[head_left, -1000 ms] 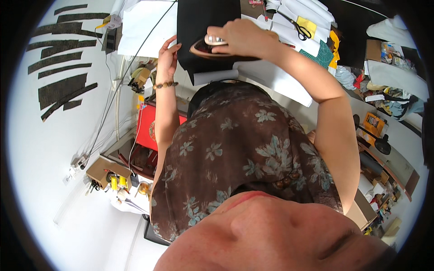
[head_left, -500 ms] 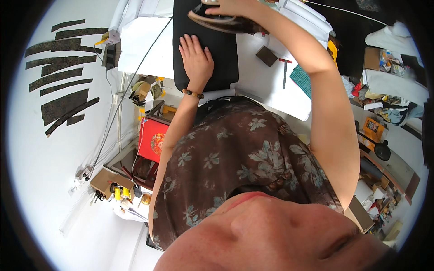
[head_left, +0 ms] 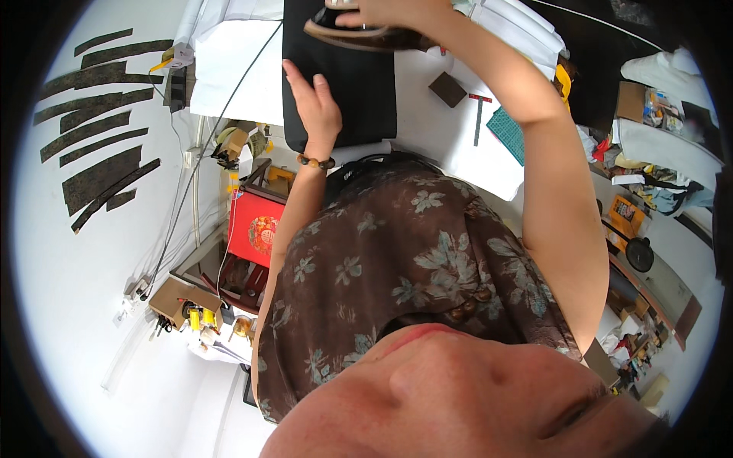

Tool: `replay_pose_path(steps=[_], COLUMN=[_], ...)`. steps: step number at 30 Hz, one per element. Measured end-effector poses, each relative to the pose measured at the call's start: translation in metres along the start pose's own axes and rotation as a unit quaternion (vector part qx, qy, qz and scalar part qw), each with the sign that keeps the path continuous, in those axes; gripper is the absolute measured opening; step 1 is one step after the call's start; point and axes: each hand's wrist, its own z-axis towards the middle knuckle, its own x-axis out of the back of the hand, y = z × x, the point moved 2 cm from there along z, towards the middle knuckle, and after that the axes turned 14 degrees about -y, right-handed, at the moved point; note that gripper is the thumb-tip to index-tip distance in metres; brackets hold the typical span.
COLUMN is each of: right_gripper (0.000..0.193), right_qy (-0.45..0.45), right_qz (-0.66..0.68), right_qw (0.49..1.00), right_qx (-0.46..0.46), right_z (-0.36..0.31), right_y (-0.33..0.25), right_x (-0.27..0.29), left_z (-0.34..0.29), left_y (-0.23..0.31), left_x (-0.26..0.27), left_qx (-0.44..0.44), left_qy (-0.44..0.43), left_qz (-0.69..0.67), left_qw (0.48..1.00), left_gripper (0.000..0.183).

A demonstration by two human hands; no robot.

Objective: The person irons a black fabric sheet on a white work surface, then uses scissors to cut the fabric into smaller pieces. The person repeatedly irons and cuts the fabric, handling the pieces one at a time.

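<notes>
Fingers (head_left: 301,80) flat on black cloth (head_left: 359,99) covering the white worktable (head_left: 229,69).

Black cloth (head_left: 359,99): matt, smooth. Iron (head_left: 366,37): glossy dark soleplate. Table cover (head_left: 237,69): white matt fabric. Bracelet (head_left: 315,162): polished wooden beads.

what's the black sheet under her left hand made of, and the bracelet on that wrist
The black sheet looks like matte fabric or felt: flat, dull, no shine, lying limp on the white table. It could also be thin leather; the view leaves that open. The bracelet looks like polished wooden beads: round, brown, slightly glossy. The left hand rests flat on the sheet.
</notes>
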Motion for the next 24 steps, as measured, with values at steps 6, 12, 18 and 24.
replay_pose_path(steps=[6, 12, 18, 24], right_gripper=[0.037, 0.038, 0.034, 0.04], right_qy=[0.012, 0.004, 0.114, 0.068], right_qz=[0.055, 0.091, 0.041, 0.044], right_qw=[0.998, 0.996, 0.991, 0.988], right_qx=[0.005, -0.025, -0.056, -0.131], right_z=[-0.054, -0.088, -0.063, 0.01], right_y=[-0.065, -0.088, -0.046, 0.058], right_x=[-0.04, -0.048, -0.035, -0.001], left_z=[-0.005, -0.008, 0.0, -0.001], left_y=[-0.02, -0.023, -0.01, -0.004], left_x=[0.014, 0.014, 0.006, -0.003], left_qx=[-0.03, -0.05, -0.047, -0.099], left_qy=[0.041, 0.044, -0.029, -0.113], left_qz=[-0.273, -0.368, -0.079, 0.222], left_qw=[0.961, 0.927, 0.995, 0.964], left_gripper=[0.064, 0.069, 0.059, 0.054])
